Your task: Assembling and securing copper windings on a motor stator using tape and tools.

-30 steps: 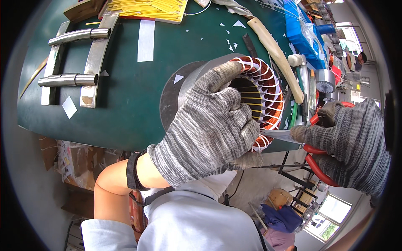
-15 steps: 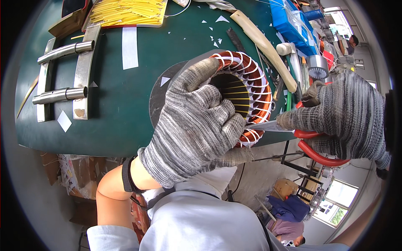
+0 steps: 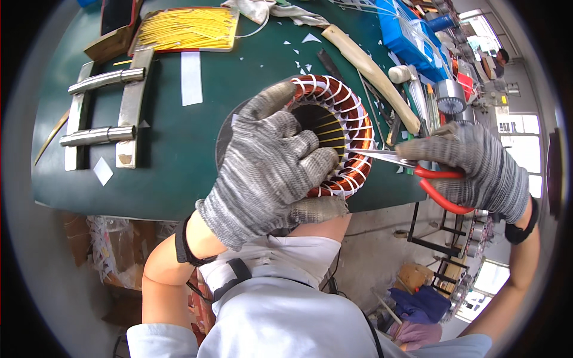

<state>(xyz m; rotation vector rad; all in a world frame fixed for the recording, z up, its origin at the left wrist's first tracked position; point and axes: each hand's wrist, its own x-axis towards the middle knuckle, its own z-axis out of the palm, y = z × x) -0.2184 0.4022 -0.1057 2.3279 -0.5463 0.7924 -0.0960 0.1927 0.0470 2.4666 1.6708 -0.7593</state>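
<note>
My left hand (image 3: pixel 265 164), in a grey striped knit glove, wraps the near left side of a motor stator (image 3: pixel 362 113). Copper windings laced with white cord ring the stator, and yellow strips line its dark bore. The glove hides the stator's left part. In my right hand (image 3: pixel 480 170), gloved alike, is a pair of scissors (image 3: pixel 446 200) with red handles. Their narrow blades point left across the windings, close together, with the tips at the inner edge of the ring. Whether the tips touch the lacing, I cannot tell.
Left on the green table (image 3: pixel 161 185) stands a metal frame with two rods (image 3: pixel 98 136). Behind it is a tray of yellow strips (image 3: pixel 188 30). A wooden stick (image 3: pixel 373 77), a white-headed mallet (image 3: pixel 400 74) and a blue bin (image 3: pixel 412 39) lie beyond the stator. Paper scraps are scattered about.
The scissors have moved from the lower right of the winding ring up to its inner edge at the right. My left hand keeps its hold on the stator. The whole view has shifted slightly.
</note>
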